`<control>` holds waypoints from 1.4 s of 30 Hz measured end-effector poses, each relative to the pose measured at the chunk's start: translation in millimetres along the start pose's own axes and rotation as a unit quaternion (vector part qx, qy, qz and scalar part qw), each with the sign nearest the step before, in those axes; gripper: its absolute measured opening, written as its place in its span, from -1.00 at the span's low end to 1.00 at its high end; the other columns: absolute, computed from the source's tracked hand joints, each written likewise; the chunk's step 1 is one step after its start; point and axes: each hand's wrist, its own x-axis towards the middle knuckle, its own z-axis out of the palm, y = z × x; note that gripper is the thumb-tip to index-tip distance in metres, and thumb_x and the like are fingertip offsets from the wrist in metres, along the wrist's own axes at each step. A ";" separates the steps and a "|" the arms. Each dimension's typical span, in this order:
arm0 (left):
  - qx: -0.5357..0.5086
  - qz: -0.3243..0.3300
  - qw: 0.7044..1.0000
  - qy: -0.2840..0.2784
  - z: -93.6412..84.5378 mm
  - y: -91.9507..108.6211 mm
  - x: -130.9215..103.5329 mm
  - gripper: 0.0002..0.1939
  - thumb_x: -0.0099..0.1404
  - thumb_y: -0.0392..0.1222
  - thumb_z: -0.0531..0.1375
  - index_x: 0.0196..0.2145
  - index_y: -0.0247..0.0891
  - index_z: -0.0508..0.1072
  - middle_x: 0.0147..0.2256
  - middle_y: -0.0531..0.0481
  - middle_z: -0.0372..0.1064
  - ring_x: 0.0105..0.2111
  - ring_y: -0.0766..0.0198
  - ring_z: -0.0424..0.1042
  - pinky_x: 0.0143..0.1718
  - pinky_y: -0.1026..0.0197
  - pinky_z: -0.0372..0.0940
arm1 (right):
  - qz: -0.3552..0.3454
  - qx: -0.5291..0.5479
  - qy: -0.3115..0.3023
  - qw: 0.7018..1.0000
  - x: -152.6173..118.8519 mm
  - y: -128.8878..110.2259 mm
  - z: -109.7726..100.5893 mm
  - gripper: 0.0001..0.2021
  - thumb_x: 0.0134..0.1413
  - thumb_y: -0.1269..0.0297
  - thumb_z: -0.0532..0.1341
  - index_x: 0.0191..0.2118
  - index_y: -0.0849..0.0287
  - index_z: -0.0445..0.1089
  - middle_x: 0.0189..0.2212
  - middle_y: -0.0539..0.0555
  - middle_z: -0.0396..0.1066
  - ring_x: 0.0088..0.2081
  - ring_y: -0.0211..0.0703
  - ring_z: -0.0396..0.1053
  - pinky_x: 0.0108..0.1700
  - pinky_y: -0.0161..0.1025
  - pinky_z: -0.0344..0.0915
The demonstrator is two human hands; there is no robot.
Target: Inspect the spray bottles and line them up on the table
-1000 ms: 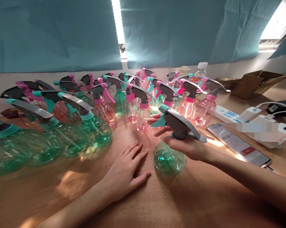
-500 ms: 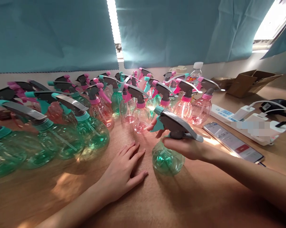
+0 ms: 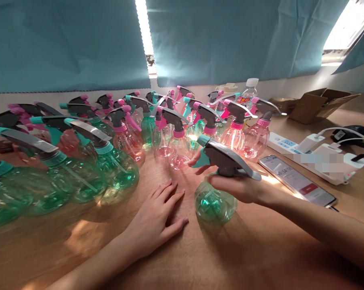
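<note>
The green spray bottle (image 3: 216, 203) stood upright in front of the person, right of the middle of the counter (image 3: 188, 266), its base on the wood or just above it; the view did not settle which. It had a rounded, see-through green body, a grey sprayer head (image 3: 227, 156) and a turquoise trigger (image 3: 198, 158) that pointed to the left.

It looked light, with a thin plastic body that would probably give a little under a hard squeeze and feel slick on its smooth curve. The sprayer head seemed stiffer and likely made the bottle somewhat top-heavy. The narrow neck under the head appeared the surest place to take hold; pressure on the trigger was best avoided.

The right hand (image 3: 236, 186) was closed around that neck, thumb on the near side and fingers reaching round behind, their tips showing beside the trigger. The left hand (image 3: 161, 213) lay palm down on the counter near the bottle, fingers loosely spread, gripping nothing.

To the left stood a row of green bottles (image 3: 117, 171); behind, pink bottles (image 3: 180, 151) crowded together with a few green ones among them. On the right lay a phone (image 3: 298, 181), beside a white power strip (image 3: 280, 141), with an open cardboard box (image 3: 309, 108) farther back.
</note>
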 end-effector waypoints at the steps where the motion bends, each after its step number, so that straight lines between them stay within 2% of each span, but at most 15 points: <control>1: 0.001 0.000 1.000 0.000 0.0 0.1 0.2 -0.41 0.39 0.10 0.09 0.26 -0.24 0.21 0.29 -0.25 0.06 0.27 -0.15 0.04 0.24 -0.24 0.00 | 0.001 0.006 -0.009 1.000 1.0 0.4 0.3 -0.69 -0.13 0.45 0.13 -0.18 0.10 0.39 -0.27 0.05 0.47 -0.37 -0.17 0.44 -0.37 -0.23 0.41; 3: 0.003 0.002 1.000 0.000 0.0 0.4 0.5 -0.41 0.39 0.10 0.09 0.26 -0.25 0.21 0.29 -0.25 0.07 0.27 -0.15 0.04 0.24 -0.24 -0.01 | 0.003 0.014 -0.026 1.000 3.4 0.7 1.1 -0.62 -0.13 0.46 0.13 -0.12 0.09 0.39 -0.20 0.07 0.48 -0.35 -0.17 0.45 -0.36 -0.22 0.43; 6: 0.006 0.000 1.000 -0.004 -0.2 0.5 0.6 -0.41 0.40 0.10 0.08 0.26 -0.25 0.20 0.29 -0.26 0.06 0.27 -0.14 0.04 0.23 -0.24 0.00 | -0.010 0.039 -0.016 0.999 5.9 1.3 3.0 -0.57 -0.12 0.46 0.14 -0.04 0.06 0.37 -0.13 0.08 0.48 -0.32 -0.17 0.47 -0.29 -0.20 0.46; 10: 0.003 -0.003 1.000 -0.002 -0.6 0.3 0.6 -0.41 0.40 0.10 0.09 0.26 -0.23 0.20 0.29 -0.23 0.05 0.27 -0.13 0.04 0.23 -0.23 0.01 | -0.020 0.042 0.001 0.999 5.3 3.7 6.5 -0.55 -0.05 0.44 0.16 0.04 0.07 0.34 -0.18 0.06 0.49 -0.28 -0.15 0.46 -0.20 -0.16 0.47; 16: -0.004 -0.002 1.000 -0.006 -1.2 0.4 1.0 -0.41 0.39 0.11 0.10 0.26 -0.24 0.21 0.29 -0.24 0.06 0.27 -0.13 0.04 0.23 -0.23 0.00 | -0.005 0.032 0.016 0.999 1.7 8.9 7.8 -0.58 -0.02 0.45 0.19 -0.01 -0.03 0.38 -0.29 0.02 0.48 -0.23 -0.04 0.46 -0.20 -0.11 0.47; 20: -0.009 -0.001 1.000 0.003 -0.4 0.1 0.3 -0.42 0.39 0.10 0.10 0.26 -0.22 0.22 0.29 -0.23 0.08 0.26 -0.15 0.06 0.22 -0.24 0.02 | -0.007 0.031 0.010 0.999 2.3 6.9 6.9 -0.54 -0.04 0.49 0.16 0.03 0.02 0.35 -0.21 0.03 0.48 -0.21 -0.07 0.47 -0.20 -0.12 0.48; 25: -0.010 -0.003 1.000 0.005 -0.2 0.0 -0.2 -0.42 0.38 0.10 0.12 0.25 -0.22 0.23 0.29 -0.22 0.07 0.26 -0.15 0.06 0.23 -0.23 0.02 | -0.048 0.056 -0.004 0.997 5.2 2.7 6.7 -0.49 -0.07 0.55 0.10 0.03 0.04 0.36 -0.06 0.04 0.47 -0.15 -0.14 0.49 -0.10 -0.18 0.47; 27: -0.010 -0.006 1.000 0.001 -0.6 0.4 -0.1 -0.41 0.38 0.09 0.12 0.25 -0.23 0.23 0.29 -0.23 0.07 0.26 -0.15 0.06 0.23 -0.23 0.01 | -0.054 0.052 -0.009 0.997 5.7 2.3 6.3 -0.49 -0.06 0.56 0.10 0.04 0.03 0.36 -0.01 0.05 0.46 -0.14 -0.16 0.49 -0.12 -0.21 0.47; 30: -0.008 -0.008 1.000 -0.005 -1.2 0.7 0.1 -0.41 0.38 0.09 0.12 0.26 -0.22 0.22 0.29 -0.23 0.06 0.27 -0.13 0.05 0.24 -0.21 0.00 | -0.057 0.052 -0.015 0.997 5.5 3.0 5.9 -0.48 -0.05 0.56 0.11 0.06 0.01 0.34 0.02 0.05 0.46 -0.13 -0.15 0.50 -0.15 -0.21 0.48; 34: -0.011 -0.007 1.000 -0.002 -1.3 0.7 0.1 -0.42 0.38 0.08 0.13 0.26 -0.20 0.21 0.29 -0.22 0.06 0.26 -0.14 0.05 0.23 -0.21 0.02 | -0.062 0.063 -0.002 0.996 5.0 4.2 7.2 -0.46 -0.07 0.57 0.11 0.07 0.00 0.33 0.01 0.04 0.47 -0.05 -0.11 0.46 -0.10 -0.16 0.48; 42: -0.004 -0.008 1.000 -0.008 -1.2 0.8 -1.1 -0.41 0.38 0.10 0.11 0.26 -0.22 0.21 0.29 -0.24 0.06 0.27 -0.14 0.04 0.22 -0.21 0.03 | -0.046 0.058 0.009 0.997 4.7 4.8 7.5 -0.45 -0.12 0.57 0.12 0.05 0.02 0.35 -0.04 0.02 0.49 -0.17 -0.15 0.50 -0.13 -0.19 0.49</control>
